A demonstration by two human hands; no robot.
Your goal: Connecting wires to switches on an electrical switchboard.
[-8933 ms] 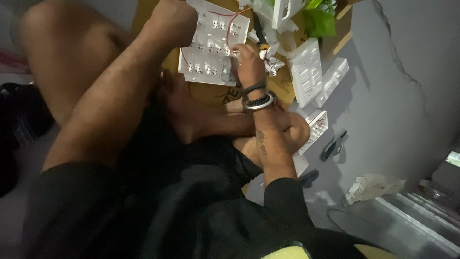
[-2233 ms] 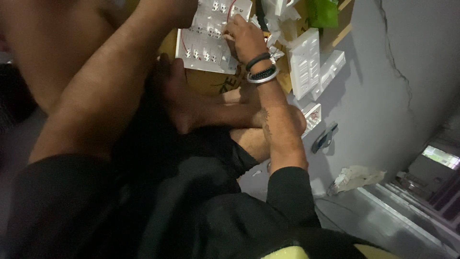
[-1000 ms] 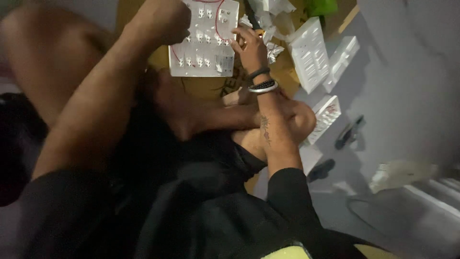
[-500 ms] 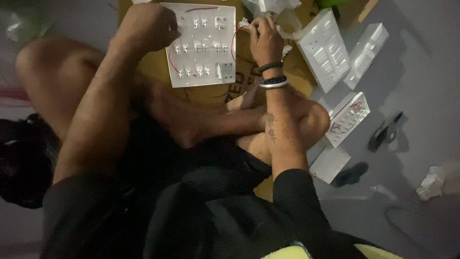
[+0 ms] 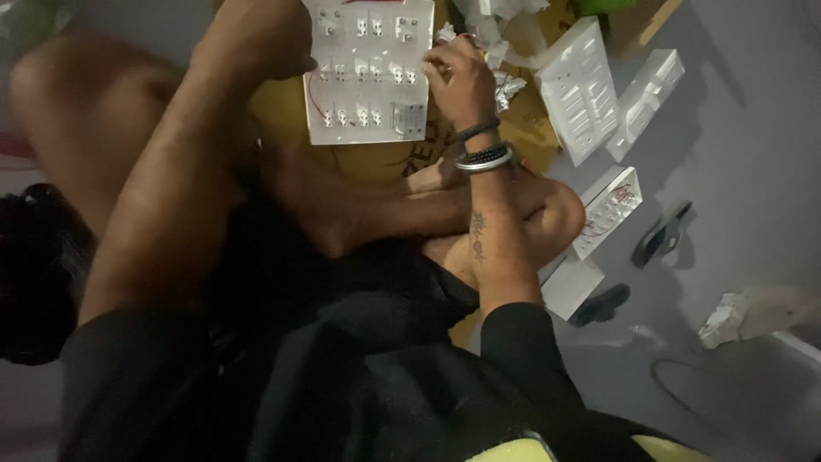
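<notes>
- Left hand [image 5: 256,38] gripped the left edge of the white switch panel [image 5: 368,68], which lay back-side up on yellow cardboard [image 5: 282,111] over the crossed legs.
- Right hand [image 5: 457,73] was closed on the panel's right edge, fingers curled; whether it pinched a wire, I could not tell.
- Judgement: keep the left grip firm so the panel stays flat while the red wires [image 5: 318,107] are worked.
- Spare white panels [image 5: 581,85] lay to the right on the floor.
</notes>
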